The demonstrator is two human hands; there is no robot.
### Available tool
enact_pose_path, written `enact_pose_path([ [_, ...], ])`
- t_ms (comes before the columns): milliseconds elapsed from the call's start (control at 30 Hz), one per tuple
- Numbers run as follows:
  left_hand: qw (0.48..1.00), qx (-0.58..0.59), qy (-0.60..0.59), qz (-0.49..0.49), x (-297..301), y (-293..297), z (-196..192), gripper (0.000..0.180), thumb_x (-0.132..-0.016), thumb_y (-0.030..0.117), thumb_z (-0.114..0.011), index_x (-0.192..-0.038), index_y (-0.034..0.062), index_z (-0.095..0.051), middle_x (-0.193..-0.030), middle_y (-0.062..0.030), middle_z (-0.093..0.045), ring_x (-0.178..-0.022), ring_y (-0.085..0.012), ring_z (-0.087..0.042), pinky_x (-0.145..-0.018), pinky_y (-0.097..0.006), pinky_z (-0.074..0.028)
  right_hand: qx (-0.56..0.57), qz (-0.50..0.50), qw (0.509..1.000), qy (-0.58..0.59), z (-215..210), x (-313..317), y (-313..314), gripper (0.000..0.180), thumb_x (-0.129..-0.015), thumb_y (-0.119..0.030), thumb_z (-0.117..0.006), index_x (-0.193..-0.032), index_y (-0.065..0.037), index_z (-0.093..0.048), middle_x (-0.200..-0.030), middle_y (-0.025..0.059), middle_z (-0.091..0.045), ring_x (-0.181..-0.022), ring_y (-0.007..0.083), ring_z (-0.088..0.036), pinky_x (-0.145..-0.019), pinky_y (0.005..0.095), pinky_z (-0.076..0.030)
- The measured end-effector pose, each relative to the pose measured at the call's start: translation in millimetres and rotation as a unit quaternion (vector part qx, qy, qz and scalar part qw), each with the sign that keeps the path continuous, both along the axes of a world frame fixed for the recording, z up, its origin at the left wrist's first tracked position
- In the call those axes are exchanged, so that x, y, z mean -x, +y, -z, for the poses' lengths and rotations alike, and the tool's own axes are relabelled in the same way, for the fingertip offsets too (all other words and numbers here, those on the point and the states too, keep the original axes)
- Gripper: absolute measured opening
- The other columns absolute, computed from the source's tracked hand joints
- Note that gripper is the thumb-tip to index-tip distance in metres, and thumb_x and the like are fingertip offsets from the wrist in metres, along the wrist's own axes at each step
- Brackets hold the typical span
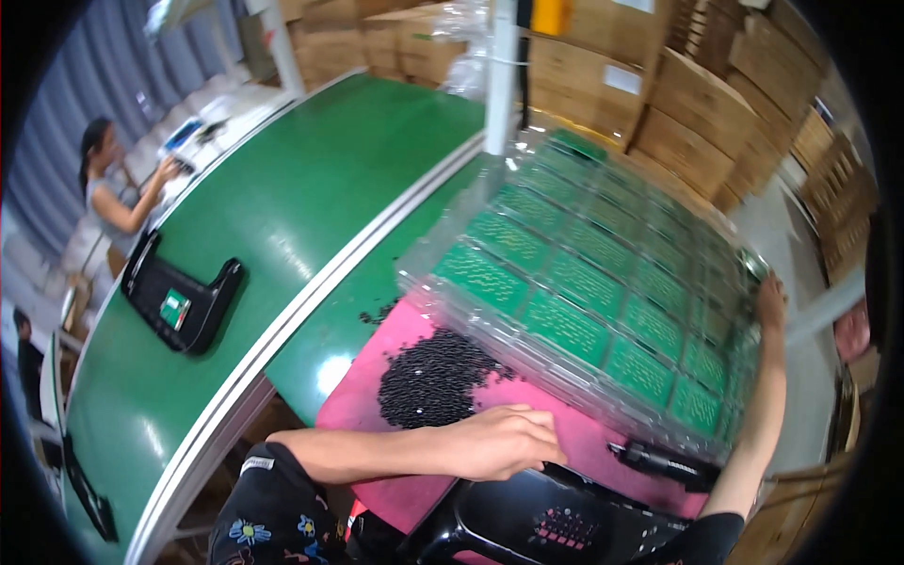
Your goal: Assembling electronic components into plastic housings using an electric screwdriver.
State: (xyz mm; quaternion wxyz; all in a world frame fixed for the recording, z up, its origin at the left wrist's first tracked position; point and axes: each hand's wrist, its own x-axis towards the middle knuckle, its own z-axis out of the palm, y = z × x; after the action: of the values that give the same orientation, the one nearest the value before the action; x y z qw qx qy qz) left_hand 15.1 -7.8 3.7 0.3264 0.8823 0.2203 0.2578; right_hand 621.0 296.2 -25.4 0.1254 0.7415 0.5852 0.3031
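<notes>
My left hand (499, 443) is closed, its fingers curled at the upper edge of a glossy black plastic housing (490, 513); whatever lies under the fingertips is hidden. At the far right, my right hand (770, 303) is raised, fingers drawn together beside the outer edge of a stack of clear plastic trays (541, 363). A shiny piece shows by its fingertips, too small to make out. Green circuit boards (603, 273) sit in rows inside the trays. Beyond my left forearm, a heap of small black parts (428, 381) lies on a pink mat (353, 400).
A black cylindrical tool (664, 461) lies between trays and housing. Left of a metal rail (311, 292) runs a green conveyor belt (320, 160) carrying a black housing with a green board (179, 301). Another person (118, 188) works across it. Cardboard boxes (589, 85) stand behind a white post (501, 75).
</notes>
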Motion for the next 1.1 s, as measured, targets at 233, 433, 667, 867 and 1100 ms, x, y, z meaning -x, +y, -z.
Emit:
enact_pose_path([
  [233,1.000,-0.014,-0.005,0.021,5,-3,-2,0.032,-0.079,0.009,-0.068,-0.111,0.0063,-0.066,-0.099,-0.0023,-0.066,-0.098,-0.0212,-0.057,-0.080,-0.036,-0.044,0.074,0.006,0.996,0.047,-32,59,-22,0.050,-0.091,0.000,-0.045,-0.141,-0.004,-0.041,-0.152,0.0067,-0.036,-0.141,0.0263,-0.033,-0.109,0.0531,-0.037],
  [433,0.997,-0.068,0.026,-0.003,2,0,1,0.032,-0.075,0.010,-0.070,-0.107,0.0083,-0.069,-0.099,0.0009,-0.069,-0.098,-0.0195,-0.057,-0.080,-0.036,-0.043,-0.144,-0.118,0.981,-0.052,-78,76,-68,0.054,-0.086,0.006,-0.043,-0.139,-0.003,-0.043,-0.147,0.0114,-0.044,-0.140,0.0280,-0.036,-0.114,0.0430,-0.031],
  [667,0.988,-0.139,-0.023,-0.065,10,0,-8,0.043,-0.076,0.019,-0.077,-0.116,0.0092,-0.068,-0.116,-0.0063,-0.066,-0.107,-0.0265,-0.057,-0.094,-0.041,-0.044,-0.221,-0.487,0.820,0.202,-164,259,-219,0.032,-0.079,0.012,-0.057,-0.108,0.001,-0.061,-0.107,0.0179,-0.062,-0.103,0.0362,-0.058,-0.091,0.0419,-0.047],
  [867,0.923,-0.302,-0.084,-0.222,6,-23,-32,0.096,-0.056,0.013,-0.087,-0.142,0.0034,-0.045,-0.150,-0.0122,-0.042,-0.127,-0.0344,-0.042,-0.104,-0.043,-0.036,-0.141,-0.525,0.756,0.364,-143,369,-354,0.023,-0.079,0.010,-0.065,-0.100,0.001,-0.065,-0.093,0.0135,-0.068,-0.083,0.0297,-0.064,-0.071,0.0356,-0.053],
  [1100,0.936,-0.333,-0.056,-0.097,-2,-32,-31,0.069,-0.056,0.011,-0.084,-0.121,0.0036,-0.065,-0.108,-0.0091,-0.066,-0.106,-0.0297,-0.058,-0.091,-0.040,-0.045,-0.150,-0.444,0.766,0.440,-110,368,-418,0.017,-0.079,0.003,-0.072,-0.095,-0.001,-0.067,-0.085,0.0092,-0.068,-0.073,0.0244,-0.063,-0.063,0.0321,-0.050],
])
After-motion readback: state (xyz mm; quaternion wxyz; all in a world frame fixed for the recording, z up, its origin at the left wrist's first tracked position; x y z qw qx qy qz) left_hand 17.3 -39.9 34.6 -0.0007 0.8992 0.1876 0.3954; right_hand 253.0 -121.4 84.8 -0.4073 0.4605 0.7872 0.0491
